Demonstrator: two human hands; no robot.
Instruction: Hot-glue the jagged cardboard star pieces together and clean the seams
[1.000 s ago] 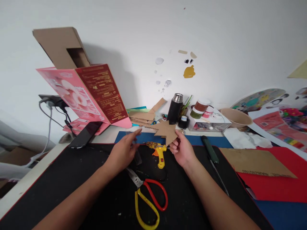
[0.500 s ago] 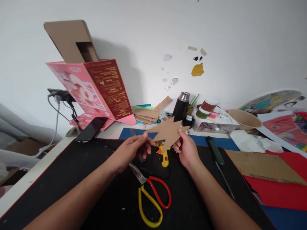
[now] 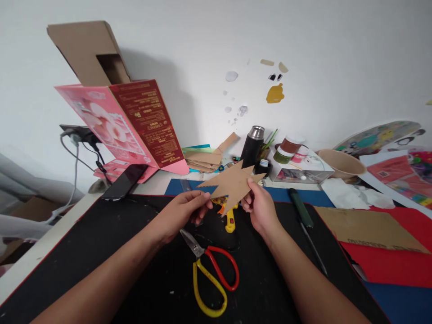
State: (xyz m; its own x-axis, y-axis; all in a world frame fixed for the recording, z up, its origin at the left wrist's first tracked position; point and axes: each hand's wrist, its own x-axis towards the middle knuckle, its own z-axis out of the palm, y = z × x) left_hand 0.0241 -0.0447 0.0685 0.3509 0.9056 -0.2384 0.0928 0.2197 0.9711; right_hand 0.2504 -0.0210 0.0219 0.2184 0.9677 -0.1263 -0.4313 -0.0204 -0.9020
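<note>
A flat brown cardboard cutout [image 3: 234,182] with several jagged spikes is held up over the desk. My right hand [image 3: 261,204] pinches its right side between thumb and fingers. On the other side, my left hand [image 3: 187,209] has its fingers curled and its thumb tip at a lower left spike, gripping that point. Partly hidden beneath the cutout lies a yellow hot glue gun [image 3: 230,221] with an orange trigger. Nearer to me, scissors [image 3: 211,274] with one red and one yellow handle rest on the black mat [image 3: 151,283], blades pointing away to the left.
A pink box [image 3: 111,121] stands at the back left by a phone [image 3: 124,182]. Behind the cutout are a black thermos [image 3: 251,146], cardboard scraps [image 3: 204,158] and paint jars [image 3: 286,148]. To the right lie a green-handled tool [image 3: 300,209], a cardboard sheet [image 3: 367,227] and red paper [image 3: 401,270].
The cutout has turned slightly, and my left thumb has come to its lower left spike. The whole view has shifted a little; the scissors and glue gun stay put.
</note>
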